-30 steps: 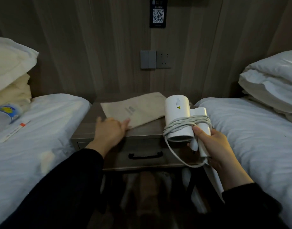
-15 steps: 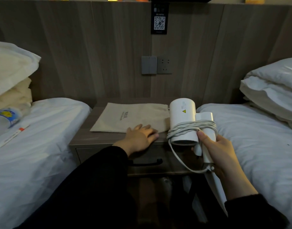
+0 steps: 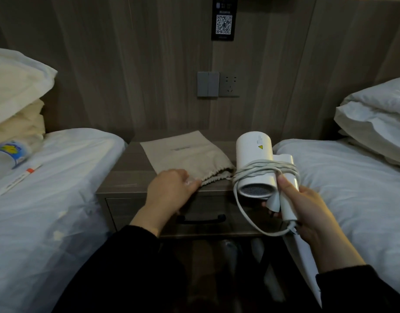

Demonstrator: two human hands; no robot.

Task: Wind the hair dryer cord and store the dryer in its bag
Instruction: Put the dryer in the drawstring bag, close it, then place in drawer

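Note:
A white hair dryer [image 3: 254, 154] is held over the right end of the nightstand [image 3: 126, 177], its folded handle in my right hand [image 3: 305, 213]. Its white cord [image 3: 262, 169] is wound around the barrel and handle, with one loose loop hanging below toward my palm. A beige drawstring bag [image 3: 187, 154] lies flat on the nightstand, its gathered mouth pointing toward the dryer. My left hand [image 3: 169, 193] pinches the near edge of the bag beside its mouth.
White beds flank the nightstand on both sides, each with stacked pillows [image 3: 375, 118]. A water bottle [image 3: 7, 154] and a small packet [image 3: 20, 177] lie on the left bed. A wall socket [image 3: 228, 84] and switch sit above. The drawer handle [image 3: 201, 219] faces me.
My left hand has turned the bag on the nightstand and now grips its edge near the gathered mouth. The dryer in my right hand has stayed nearly still.

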